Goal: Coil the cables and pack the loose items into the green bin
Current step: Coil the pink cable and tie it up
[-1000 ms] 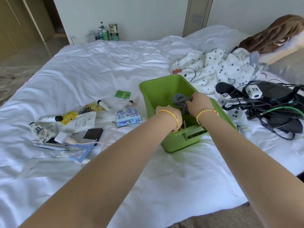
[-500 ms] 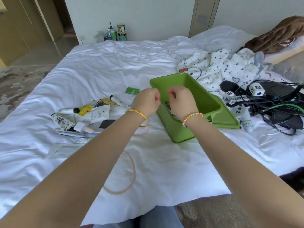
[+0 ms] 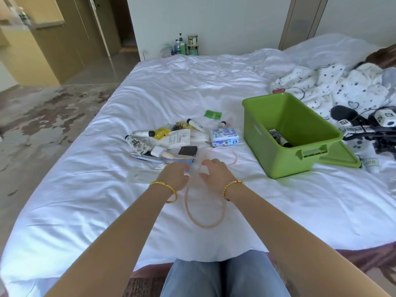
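The green bin [image 3: 265,153] stands on the bed at the right, with a grey coiled cable [image 3: 275,133] and a dark item inside. A thin pink cable [image 3: 203,225] lies in loose loops on the white sheet in front of me. My left hand [image 3: 174,175] is low over the sheet and pinches this cable near one end between thumb and fingers. Just to its right, my right hand [image 3: 213,172] hovers with curved, spread fingers beside the cable and grips nothing. Behind the hands lies a pile of loose items [image 3: 169,139]: tubes, a comb, a white plug, a black flat thing.
A blue tissue pack [image 3: 224,137] and a green sachet [image 3: 212,114] lie left of the bin. The bin's lid [image 3: 340,159] lies under its right side. Black cabled gear [image 3: 368,127] and a spotted blanket [image 3: 321,84] fill the right. The bed edge runs along my knees.
Both hands have left the bin and moved left and toward me, down to the pink cable. My view has swung left and pulled back. The grey cable stays in the bin.
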The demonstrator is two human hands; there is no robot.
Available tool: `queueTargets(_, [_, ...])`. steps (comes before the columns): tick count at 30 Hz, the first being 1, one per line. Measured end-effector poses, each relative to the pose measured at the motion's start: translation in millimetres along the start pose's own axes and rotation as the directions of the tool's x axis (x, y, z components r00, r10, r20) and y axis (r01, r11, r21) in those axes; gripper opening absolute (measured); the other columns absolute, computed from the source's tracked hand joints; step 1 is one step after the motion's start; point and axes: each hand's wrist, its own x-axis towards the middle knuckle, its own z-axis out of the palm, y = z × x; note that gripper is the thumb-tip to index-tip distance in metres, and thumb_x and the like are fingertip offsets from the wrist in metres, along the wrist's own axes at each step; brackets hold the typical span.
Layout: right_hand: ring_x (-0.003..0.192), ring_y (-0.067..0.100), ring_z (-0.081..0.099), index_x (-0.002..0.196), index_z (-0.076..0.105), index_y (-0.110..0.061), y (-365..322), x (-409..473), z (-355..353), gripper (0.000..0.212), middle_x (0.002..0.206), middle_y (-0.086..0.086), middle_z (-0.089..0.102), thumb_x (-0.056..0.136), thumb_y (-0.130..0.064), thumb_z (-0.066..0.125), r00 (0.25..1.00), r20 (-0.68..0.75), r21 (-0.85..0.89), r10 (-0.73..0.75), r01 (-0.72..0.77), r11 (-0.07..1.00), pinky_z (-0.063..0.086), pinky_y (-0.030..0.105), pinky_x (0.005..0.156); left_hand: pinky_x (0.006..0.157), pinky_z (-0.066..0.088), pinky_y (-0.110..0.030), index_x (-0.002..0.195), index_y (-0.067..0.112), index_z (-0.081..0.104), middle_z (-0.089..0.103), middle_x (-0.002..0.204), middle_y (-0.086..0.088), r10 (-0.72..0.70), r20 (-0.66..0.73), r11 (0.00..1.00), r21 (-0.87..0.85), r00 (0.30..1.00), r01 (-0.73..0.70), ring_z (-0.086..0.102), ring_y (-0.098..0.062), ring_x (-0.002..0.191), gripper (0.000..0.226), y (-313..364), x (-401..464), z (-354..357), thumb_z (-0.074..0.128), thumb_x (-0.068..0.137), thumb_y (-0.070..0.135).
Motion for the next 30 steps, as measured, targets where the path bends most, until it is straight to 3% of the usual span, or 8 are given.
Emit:
queueTargets(4, [0.14, 0.029, 0.021, 0.144, 0.023, -0.016, -3, 7, 25, 0.056, 0.151, 0.009, 0.024, 0.094, -0.034, 0.044, 0.999, 0.052, -0.184, -0.012, 0.021, 0.983, 0.026, 0.042, 0.112, 0.107, 0.035, -0.036, 0.135, 0.018, 0.044, 0.037, 0.148, -0.005, 0.044, 0.018, 0.997, 0.07, 0.999, -0.045, 0.037, -0.028, 0.132, 0.048, -29, -4, 15, 0.046, 0.089, 0.005])
queueTargets(6, [0.139, 0.027, 0.022, 0.143, 0.022, -0.016, 0, 12, 32, 0.058, 0.15, 0.008, 0.026, 0.094, -0.034, 0.044, 0.998, 0.065, -0.253, 0.006, 0.011, 0.967, 0.025, 0.041, 0.113, 0.111, 0.032, -0.039, 0.142, 0.021, 0.035, 0.022, 0.156, -0.004, 0.061, 0.067, 0.992, 0.108, 0.996, -0.068, 0.029, -0.028, 0.138, 0.055, -37, -6, 20, 0.044, 0.09, 0.006])
queueTargets(11, [0.127, 0.032, 0.034, 0.147, 0.008, -0.025, 7, 16, 37, 0.071, 0.139, 0.01, 0.038, 0.091, -0.035, 0.05, 0.995, 0.098, -0.347, 0.001, 0.034, 0.937, 0.033, 0.042, 0.101, 0.098, 0.042, -0.038, 0.138, 0.017, 0.037, 0.04, 0.134, -0.013, 0.034, -0.031, 0.977, 0.21, 0.999, -0.027, 0.043, -0.032, 0.12, 0.047, -42, -9, 30, 0.043, 0.092, 0.012])
queueTargets(15, [0.125, 0.032, 0.029, 0.126, 0.046, -0.019, 3, 21, 39, 0.039, 0.133, 0.013, 0.035, 0.089, -0.03, 0.052, 0.995, 0.059, -0.471, -0.085, 0.103, 0.876, 0.028, 0.04, 0.101, 0.097, 0.042, -0.038, 0.141, 0.013, 0.03, 0.044, 0.132, -0.013, 0.032, 0.004, 0.961, 0.276, 0.999, -0.032, 0.044, -0.031, 0.119, 0.048, -40, -4, 33, 0.039, 0.094, 0.015])
queueTargets(18, [0.127, 0.034, 0.028, 0.116, 0.055, -0.02, 6, 23, 41, 0.028, 0.133, 0.014, 0.034, 0.091, -0.027, 0.047, 0.992, 0.062, -0.546, -0.111, 0.127, 0.828, 0.022, 0.043, 0.107, 0.097, 0.041, -0.041, 0.149, 0.018, 0.012, 0.04, 0.133, -0.017, 0.014, 0.04, 0.974, 0.226, 0.999, -0.023, 0.042, -0.034, 0.119, 0.061, -39, 4, 27, 0.037, 0.093, 0.013])
queueTargets(22, [0.114, 0.03, 0.04, 0.113, 0.056, -0.018, 13, 14, 42, 0.024, 0.122, 0.012, 0.044, 0.094, -0.024, 0.043, 0.989, 0.108, -0.371, -0.104, 0.137, 0.919, 0.033, 0.038, 0.096, 0.099, 0.039, -0.042, 0.148, 0.024, 0.014, 0.038, 0.134, -0.017, -0.002, 0.068, 0.977, 0.214, 0.998, -0.013, 0.039, -0.035, 0.121, 0.064, -40, 9, 23, 0.041, 0.091, 0.013])
queueTargets(26, [0.099, 0.029, 0.05, 0.102, 0.058, -0.011, 11, 2, 34, 0.021, 0.102, 0.013, 0.057, 0.095, -0.012, 0.038, 0.99, -0.094, -0.011, -0.107, 0.106, 0.994, 0.039, 0.034, 0.079, 0.095, 0.04, -0.043, 0.139, 0.028, 0.03, 0.036, 0.137, -0.011, -0.03, 0.032, 0.974, 0.224, 0.999, 0.022, 0.037, -0.033, 0.124, 0.053, -40, 5, 26, 0.048, 0.089, 0.023])
queueTargets(30, [0.085, 0.026, 0.046, 0.091, 0.058, -0.003, 2, -8, 25, 0.019, 0.087, 0.018, 0.057, 0.096, -0.012, 0.041, 0.96, -0.227, 0.105, -0.167, 0.195, 0.975, 0.032, 0.033, 0.07, 0.092, 0.042, -0.041, 0.131, 0.023, 0.04, 0.044, 0.129, -0.01, 0.003, -0.085, 0.987, 0.162, 0.996, 0.011, 0.042, -0.031, 0.12, 0.046, -30, -3, 29, 0.051, 0.089, 0.037])
